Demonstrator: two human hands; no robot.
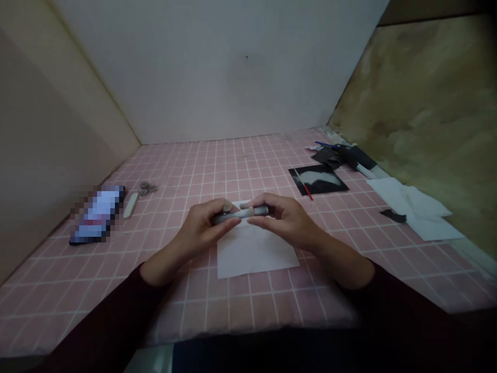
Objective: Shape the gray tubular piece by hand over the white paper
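A slim grey tube (pixel 243 213), perhaps rolled up, lies level between my two hands above a white sheet of paper (pixel 256 253). The fingers and thumb of my left hand (pixel 205 223) close round its left end. Near its right end, my right hand (pixel 281 217) grips it, fingers behind and thumb in front. A small tan band shows on the tube beside the right fingers. The paper rests on the pink checked cloth (pixel 194 311), its far part partly hidden by the hands.
To the left are a pixelated phone (pixel 97 213), a white strip (pixel 131 205) and scissors (pixel 145 188). A black picture sheet (pixel 322 178) with a red pencil (pixel 305 187) lies right, beyond it dark scraps (pixel 329 156). White papers (pixel 417 207) lie far right.
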